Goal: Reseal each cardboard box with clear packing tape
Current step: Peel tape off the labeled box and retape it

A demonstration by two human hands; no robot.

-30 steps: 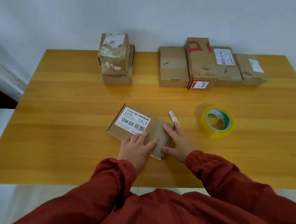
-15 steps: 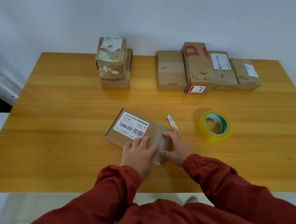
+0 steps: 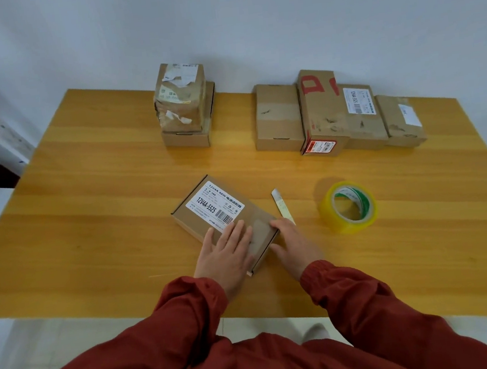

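Note:
A flat cardboard box point(image 3: 206, 215) with a white barcode label lies on the wooden table point(image 3: 91, 230) in front of me. My left hand point(image 3: 227, 256) presses flat on the box's near end, fingers straight. My right hand point(image 3: 295, 243) rests against the box's right side, fingers extended along its edge. A yellowish roll of packing tape point(image 3: 347, 207) lies flat to the right, untouched. A small white utility knife point(image 3: 282, 205) lies between box and roll.
Two stacked boxes point(image 3: 184, 109) stand at the back centre. A row of several cardboard boxes point(image 3: 334, 114) sits at the back right. The table's near edge runs just under my red sleeves.
My hands have stayed on the box, with small shifts of the fingers along its near end. The camera view has drifted slightly; nothing else moved.

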